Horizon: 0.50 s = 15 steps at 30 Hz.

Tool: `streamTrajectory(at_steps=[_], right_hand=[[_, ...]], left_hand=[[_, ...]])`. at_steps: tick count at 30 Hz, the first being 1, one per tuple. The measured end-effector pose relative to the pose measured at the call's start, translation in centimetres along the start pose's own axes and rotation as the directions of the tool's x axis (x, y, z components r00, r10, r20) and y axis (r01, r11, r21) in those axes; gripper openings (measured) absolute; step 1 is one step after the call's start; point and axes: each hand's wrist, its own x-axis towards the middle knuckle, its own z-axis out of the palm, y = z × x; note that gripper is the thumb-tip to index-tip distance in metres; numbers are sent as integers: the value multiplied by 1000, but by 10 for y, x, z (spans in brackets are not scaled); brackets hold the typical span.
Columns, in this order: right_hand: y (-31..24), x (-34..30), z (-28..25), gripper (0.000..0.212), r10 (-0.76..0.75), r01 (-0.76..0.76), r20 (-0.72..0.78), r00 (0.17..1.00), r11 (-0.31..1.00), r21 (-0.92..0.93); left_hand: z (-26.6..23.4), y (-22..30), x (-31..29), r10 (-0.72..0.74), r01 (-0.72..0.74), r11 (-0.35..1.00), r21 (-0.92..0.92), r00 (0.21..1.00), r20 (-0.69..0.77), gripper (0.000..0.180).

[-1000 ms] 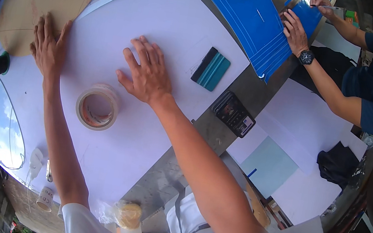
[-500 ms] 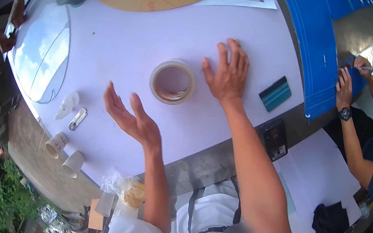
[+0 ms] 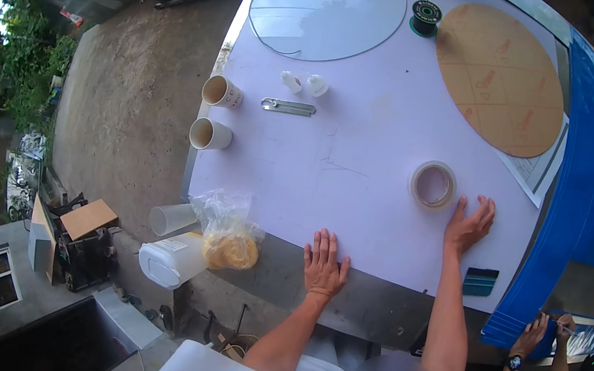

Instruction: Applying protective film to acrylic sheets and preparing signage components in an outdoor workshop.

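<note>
My left hand [image 3: 326, 267] lies flat at the front edge of the white tabletop [image 3: 357, 203], fingers stretched out and nothing in it. Just right of a wide roll of clear tape [image 3: 433, 185], my right hand [image 3: 468, 226] rests on the table with its fingers apart, also holding nothing. The tape roll lies on its side face, its hollow core facing up. A teal squeegee [image 3: 480, 282] with a dark edge sits near the right forearm. Farther left are a metal utility knife [image 3: 288, 107] and two small white bottles [image 3: 304, 84].
Two paper cups [image 3: 215, 114] stand at the left edge. At the back are a round clear sheet [image 3: 326, 10], a spool [image 3: 425, 18] and a brown oval board [image 3: 499, 82]. A bag of rubber bands [image 3: 229, 241] lies front left. A co-worker's hands [image 3: 543, 333] work at right.
The view has swung to the left. My left hand, raised with fingers spread before, now lies on the table's front edge. My right hand stays beside the tape roll.
</note>
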Motion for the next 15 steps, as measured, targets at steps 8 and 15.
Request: streamTrajectory(at_steps=[8, 15], right_hand=[[-83, -157, -137, 24, -60, -365, 729, 682, 836, 410], [-155, -204, -251, 30, -285, -384, 924, 256, 847, 367]], left_hand=[[-1, -5, -7, -22, 21, 999, -25, 999, -33, 65], [0, 1, -9, 1, -5, 999, -44, 996, -93, 65]])
